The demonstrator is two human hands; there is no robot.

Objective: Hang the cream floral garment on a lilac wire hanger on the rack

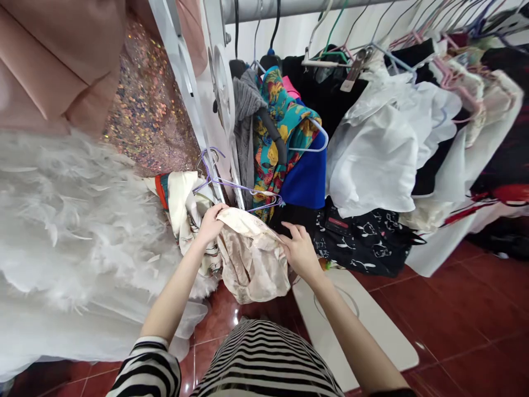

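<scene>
working remotely, i hold a pale garment (253, 264) at six o'clock from a purple hanger (212, 179) — left hand (211, 224) pinching one end of its edge, right hand (303, 252) gripping the other; even tension should prevent bunching.

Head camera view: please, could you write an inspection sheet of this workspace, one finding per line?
Surface: red tiled floor, with a pale panel on it.
Job's things: cream garment, held up; purple hanger beyond it, attachment unclear.
Clutter: white feathered dress close at left; black printed garment hanging low at right.
Grips: left grip pinches the garment's upper edge; right grip touches its right edge, firmness of hold unclear.
Cables: nothing seen.
Surroundings: metal rail above, crowded with hanging clothes.
</scene>
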